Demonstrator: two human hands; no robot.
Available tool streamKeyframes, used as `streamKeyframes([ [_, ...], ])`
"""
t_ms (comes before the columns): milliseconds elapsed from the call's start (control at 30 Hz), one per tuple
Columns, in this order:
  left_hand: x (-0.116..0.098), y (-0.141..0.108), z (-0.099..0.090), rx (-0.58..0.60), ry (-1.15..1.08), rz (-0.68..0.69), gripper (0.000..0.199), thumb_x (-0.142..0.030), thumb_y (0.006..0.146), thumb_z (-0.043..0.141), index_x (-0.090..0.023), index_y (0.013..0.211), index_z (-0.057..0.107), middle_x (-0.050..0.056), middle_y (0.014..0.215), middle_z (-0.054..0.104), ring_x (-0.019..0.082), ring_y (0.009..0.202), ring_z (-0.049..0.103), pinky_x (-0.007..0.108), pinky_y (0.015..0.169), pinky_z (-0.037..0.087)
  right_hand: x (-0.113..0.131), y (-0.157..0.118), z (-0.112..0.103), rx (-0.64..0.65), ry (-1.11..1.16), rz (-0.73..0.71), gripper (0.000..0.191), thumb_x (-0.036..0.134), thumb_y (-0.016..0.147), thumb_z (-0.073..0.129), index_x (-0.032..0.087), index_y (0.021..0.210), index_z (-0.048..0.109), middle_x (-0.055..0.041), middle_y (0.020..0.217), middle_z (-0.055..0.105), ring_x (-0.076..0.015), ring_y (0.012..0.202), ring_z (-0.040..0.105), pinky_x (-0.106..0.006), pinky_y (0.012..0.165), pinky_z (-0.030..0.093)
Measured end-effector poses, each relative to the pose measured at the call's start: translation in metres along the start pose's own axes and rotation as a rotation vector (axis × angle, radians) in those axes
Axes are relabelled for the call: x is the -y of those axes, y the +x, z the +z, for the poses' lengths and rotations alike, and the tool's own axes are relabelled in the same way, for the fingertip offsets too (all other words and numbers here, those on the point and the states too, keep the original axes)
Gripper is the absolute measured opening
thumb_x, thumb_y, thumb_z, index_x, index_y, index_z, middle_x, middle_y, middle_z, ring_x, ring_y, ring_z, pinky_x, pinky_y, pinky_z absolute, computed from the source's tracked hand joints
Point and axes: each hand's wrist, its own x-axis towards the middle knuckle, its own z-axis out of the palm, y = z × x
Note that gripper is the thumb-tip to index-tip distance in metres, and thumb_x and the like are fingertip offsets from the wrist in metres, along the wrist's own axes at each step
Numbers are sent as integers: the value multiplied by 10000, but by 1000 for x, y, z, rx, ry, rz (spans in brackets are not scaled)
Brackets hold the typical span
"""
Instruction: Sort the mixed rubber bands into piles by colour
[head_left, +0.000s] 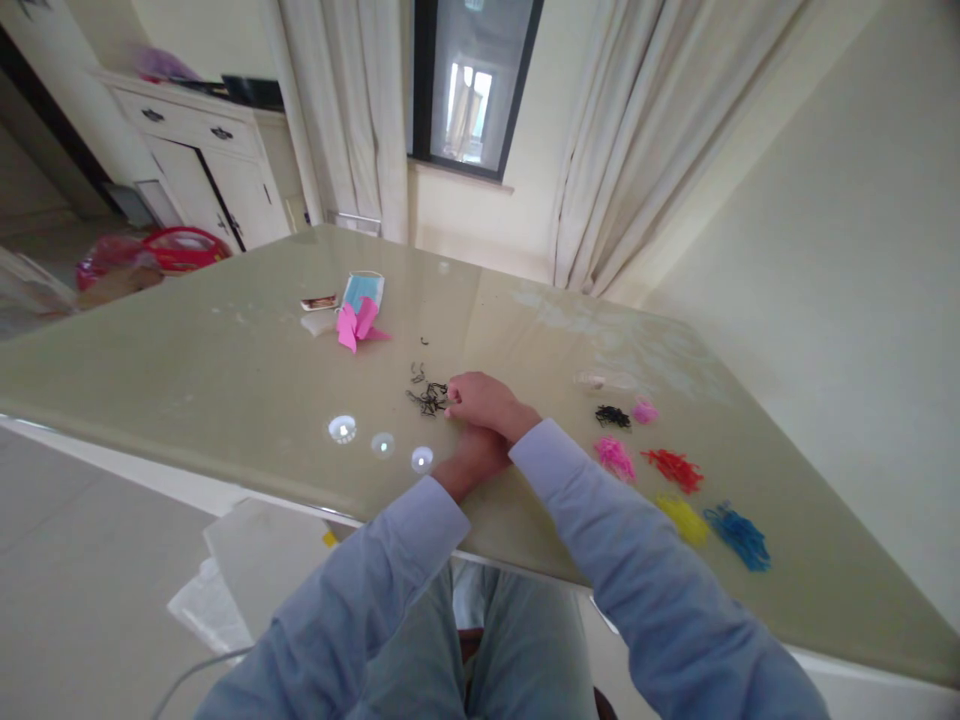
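A small pile of dark hook-like pieces (429,398) lies on the glossy table (247,370), with a few loose ones just behind it. My right hand (484,402) is at the right edge of this pile, its fingers curled together; whether they pinch a piece is too small to tell. Beneath my right wrist, my left hand (480,452) rests near the tabletop, its forearm crossing under the right one. The left fingers are hidden behind the right hand and wrist.
Black (613,417), pink (616,457), red (675,469), yellow (683,520) and blue (739,537) piles lie at right, near a clear bag (611,381). A mask (364,290) and pink pieces (358,324) lie back left.
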Motion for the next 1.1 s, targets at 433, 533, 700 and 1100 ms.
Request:
streamKeyframes([
  [433, -4, -4, 1, 145, -37, 20, 360, -116, 867, 501, -151, 1198, 638, 132, 1107, 707, 300, 1146, 604, 374, 969, 445, -8, -12, 10, -101, 169, -75, 176, 120, 893, 497, 162, 876, 666, -67, 944, 718, -157, 839, 605, -250, 711, 399],
  [533, -4, -2, -1, 151, -5, 18, 343, -100, 857, 492, -147, 1161, 645, 157, 1185, 671, 343, 1178, 573, 451, 1005, 417, -14, -25, 14, -267, 573, -115, 107, 157, 884, 519, 170, 843, 617, -16, 801, 674, -128, 727, 594, -242, 702, 421],
  [700, -5, -1, -7, 66, -83, -8, 327, -123, 841, 509, -93, 1153, 603, 198, 1200, 629, 347, 1177, 541, 434, 982, 424, -15, -60, 15, -393, 1281, -82, 168, 359, 875, 613, 199, 841, 575, 3, 789, 672, -104, 615, 574, -232, 611, 424],
  [1100, -11, -2, -33, 158, -198, -170, 142, -201, 827, 526, -186, 686, 539, 31, 674, 585, 165, 698, 553, 256, 629, 405, -3, -118, 11, -400, 1922, -155, 263, 401, 833, 739, 203, 836, 567, 1, 800, 655, -95, 620, 557, -210, 556, 413],
])
